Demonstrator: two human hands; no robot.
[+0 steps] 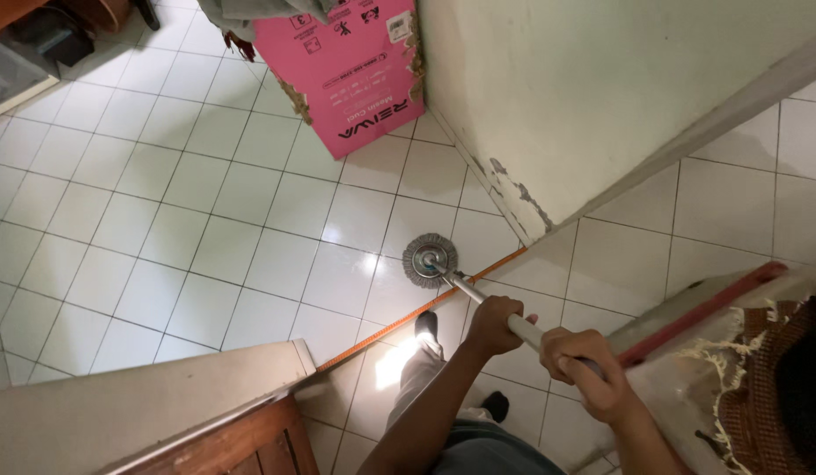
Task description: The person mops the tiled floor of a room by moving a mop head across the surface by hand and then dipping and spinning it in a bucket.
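Left hand (494,324): closed around the metal mop handle (478,297).
Right hand (584,369): grips the handle higher.
Round mop head (428,259): on the white tile floor (205,220).

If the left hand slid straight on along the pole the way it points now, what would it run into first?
The left hand grips the metal mop handle ahead of the right hand, pointing down toward the floor. Straight on, it would most likely meet the round grey mop head on the white tiles; nothing else shows between.
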